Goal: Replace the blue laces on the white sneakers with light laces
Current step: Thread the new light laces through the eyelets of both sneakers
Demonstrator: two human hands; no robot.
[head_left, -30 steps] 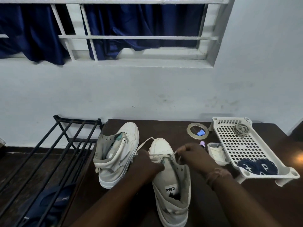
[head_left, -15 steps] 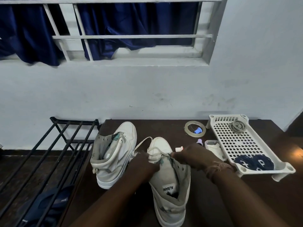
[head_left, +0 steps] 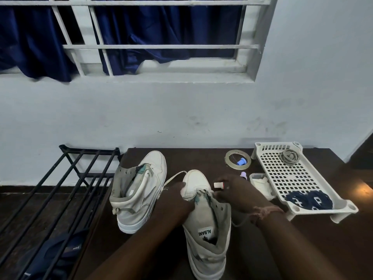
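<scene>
Both hands, left hand (head_left: 177,196) and right hand (head_left: 235,194), pinch the soft, limp light lace (head_left: 173,177) at the near sneaker (head_left: 203,215), best gripped by its stiff tip.

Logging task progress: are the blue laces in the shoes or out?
Out. The blue laces lie coiled in the white perforated tray; neither left sneaker nor right sneaker shows blue lacing.
</scene>
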